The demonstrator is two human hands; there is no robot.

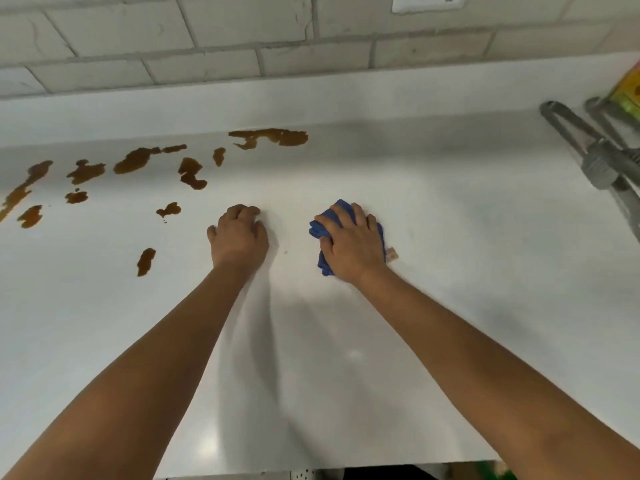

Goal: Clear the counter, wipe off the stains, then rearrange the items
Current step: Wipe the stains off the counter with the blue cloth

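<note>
The right hand lay palm-down on a bunched blue cloth, fingers spread and slightly bent over it, pressing it flat against the white counter. Cloth showed beyond the fingertips, along the thumb side and at the outer edge of the hand, where a small tan tag stuck out.

The left hand rested on the bare counter just beside the right hand, on its thumb side, with a narrow strip of clean surface between them. Its fingers were curled under at the knuckles and held nothing.

The brown stains lay to the outer side of the left hand and beyond its knuckles. The nearest blotch sat close to the left thumb; another lay level with the left wrist. The largest patch was farther out, ahead of the gap between the hands, close to the tiled wall.

Well to the outer side of the right hand, grey metal tongs lay on the counter, with a yellow-green packet behind them. A white socket plate was mounted on the wall above.
</note>
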